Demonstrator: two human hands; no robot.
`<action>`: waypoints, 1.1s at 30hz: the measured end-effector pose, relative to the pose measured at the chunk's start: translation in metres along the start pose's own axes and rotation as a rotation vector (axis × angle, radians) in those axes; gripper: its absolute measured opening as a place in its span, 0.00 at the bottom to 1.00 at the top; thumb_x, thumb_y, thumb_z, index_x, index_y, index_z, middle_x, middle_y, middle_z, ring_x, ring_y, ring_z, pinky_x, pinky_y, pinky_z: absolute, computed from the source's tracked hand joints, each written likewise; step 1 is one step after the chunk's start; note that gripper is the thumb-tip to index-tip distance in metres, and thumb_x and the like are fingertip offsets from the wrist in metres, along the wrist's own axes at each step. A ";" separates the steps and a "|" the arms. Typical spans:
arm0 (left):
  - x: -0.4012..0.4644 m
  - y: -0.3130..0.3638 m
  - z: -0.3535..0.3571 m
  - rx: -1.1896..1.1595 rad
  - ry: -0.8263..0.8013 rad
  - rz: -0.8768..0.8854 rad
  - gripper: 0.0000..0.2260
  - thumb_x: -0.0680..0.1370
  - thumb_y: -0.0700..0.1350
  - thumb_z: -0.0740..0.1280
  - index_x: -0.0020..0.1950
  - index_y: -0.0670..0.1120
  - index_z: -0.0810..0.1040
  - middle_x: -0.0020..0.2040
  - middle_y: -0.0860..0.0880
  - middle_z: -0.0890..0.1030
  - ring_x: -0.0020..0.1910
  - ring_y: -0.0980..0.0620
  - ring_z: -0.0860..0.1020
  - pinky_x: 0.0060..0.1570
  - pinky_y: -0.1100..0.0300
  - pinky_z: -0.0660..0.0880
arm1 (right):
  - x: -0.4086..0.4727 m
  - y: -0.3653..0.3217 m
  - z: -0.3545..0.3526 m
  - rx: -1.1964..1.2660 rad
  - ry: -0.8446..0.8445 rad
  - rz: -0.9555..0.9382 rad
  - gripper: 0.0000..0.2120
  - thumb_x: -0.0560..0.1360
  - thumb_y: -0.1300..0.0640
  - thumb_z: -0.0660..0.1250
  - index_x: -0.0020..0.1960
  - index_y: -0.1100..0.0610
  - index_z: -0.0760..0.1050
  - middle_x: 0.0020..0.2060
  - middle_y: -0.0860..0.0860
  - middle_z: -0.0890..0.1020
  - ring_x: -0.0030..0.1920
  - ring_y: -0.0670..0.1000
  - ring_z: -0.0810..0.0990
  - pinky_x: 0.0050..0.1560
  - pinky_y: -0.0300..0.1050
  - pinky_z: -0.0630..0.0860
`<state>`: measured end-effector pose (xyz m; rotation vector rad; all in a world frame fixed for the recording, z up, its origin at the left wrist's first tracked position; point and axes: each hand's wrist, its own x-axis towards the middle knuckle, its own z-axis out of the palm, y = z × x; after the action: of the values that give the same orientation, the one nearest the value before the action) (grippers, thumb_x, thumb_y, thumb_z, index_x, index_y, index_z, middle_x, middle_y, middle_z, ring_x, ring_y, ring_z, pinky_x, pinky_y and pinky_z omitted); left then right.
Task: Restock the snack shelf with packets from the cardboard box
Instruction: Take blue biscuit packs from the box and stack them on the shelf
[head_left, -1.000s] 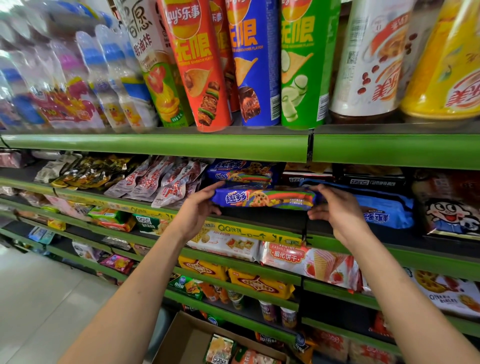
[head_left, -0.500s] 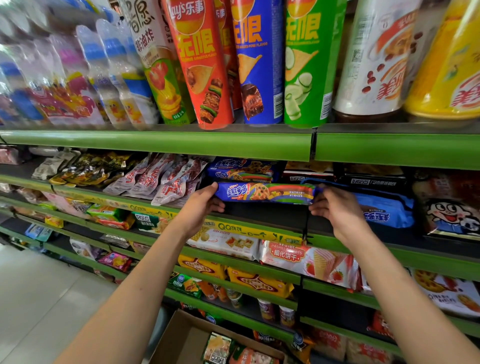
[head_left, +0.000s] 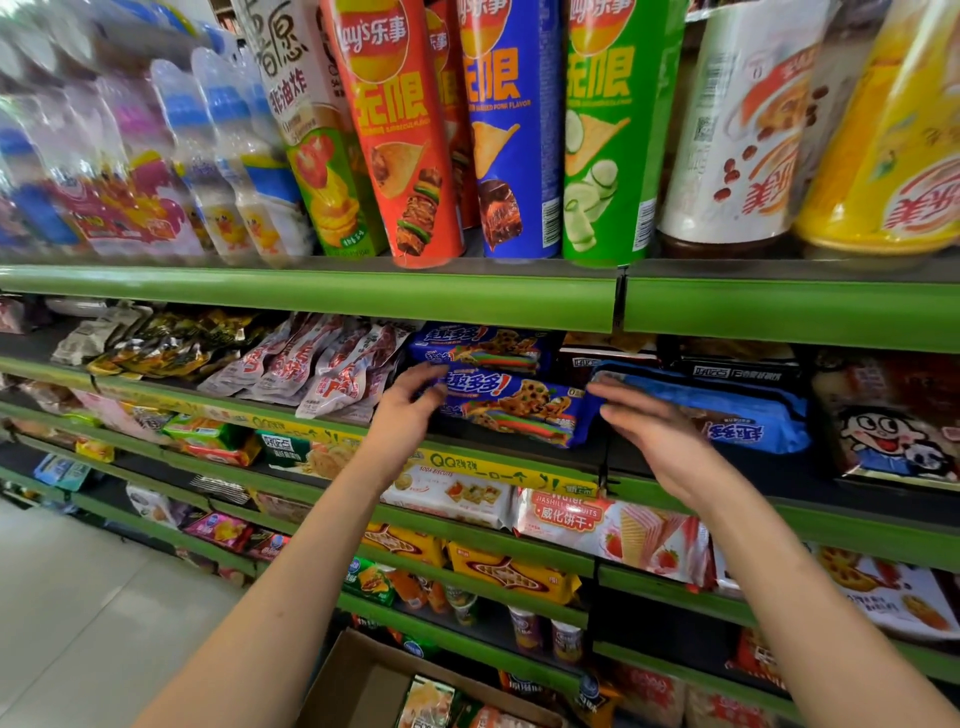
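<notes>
The cookie packet (head_left: 511, 405) is lying on the shelf (head_left: 519, 470), chip tubes (head_left: 519, 130) standing above, cardboard box (head_left: 363, 686) sitting below.

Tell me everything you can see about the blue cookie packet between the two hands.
The blue cookie packet is a long glossy wrapper, plastic by its look, printed with white characters, chocolate-chip cookies and rainbow stripes. It lies lengthwise on the second shelf, tilted, in front of a matching packet. The left hand touches its left end with curled fingers; the right hand, fingers straight, is at its right end.
</notes>
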<state>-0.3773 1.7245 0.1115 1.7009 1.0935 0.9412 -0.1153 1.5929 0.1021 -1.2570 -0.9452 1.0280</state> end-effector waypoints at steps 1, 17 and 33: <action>-0.002 0.004 0.006 0.115 0.007 0.057 0.12 0.81 0.41 0.66 0.62 0.54 0.80 0.70 0.50 0.74 0.69 0.54 0.70 0.71 0.55 0.63 | 0.000 0.001 -0.001 -0.006 -0.005 0.004 0.18 0.78 0.70 0.63 0.60 0.51 0.79 0.69 0.51 0.75 0.72 0.49 0.69 0.76 0.48 0.62; 0.025 0.020 0.020 1.022 -0.334 0.135 0.25 0.81 0.51 0.64 0.77 0.62 0.64 0.79 0.51 0.63 0.78 0.45 0.56 0.74 0.30 0.51 | 0.009 0.009 -0.008 -0.428 0.114 -0.012 0.14 0.79 0.59 0.67 0.44 0.40 0.81 0.49 0.44 0.83 0.52 0.47 0.82 0.60 0.46 0.77; 0.052 0.014 0.031 1.188 -0.307 0.101 0.28 0.82 0.44 0.62 0.79 0.61 0.60 0.80 0.47 0.60 0.78 0.42 0.57 0.76 0.37 0.52 | 0.013 -0.039 -0.070 -1.357 0.052 0.169 0.41 0.69 0.46 0.77 0.76 0.49 0.62 0.73 0.53 0.72 0.69 0.56 0.73 0.65 0.49 0.71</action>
<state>-0.3288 1.7614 0.1219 2.7241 1.4696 -0.0427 -0.0419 1.5844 0.1354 -2.4646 -1.5866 0.3585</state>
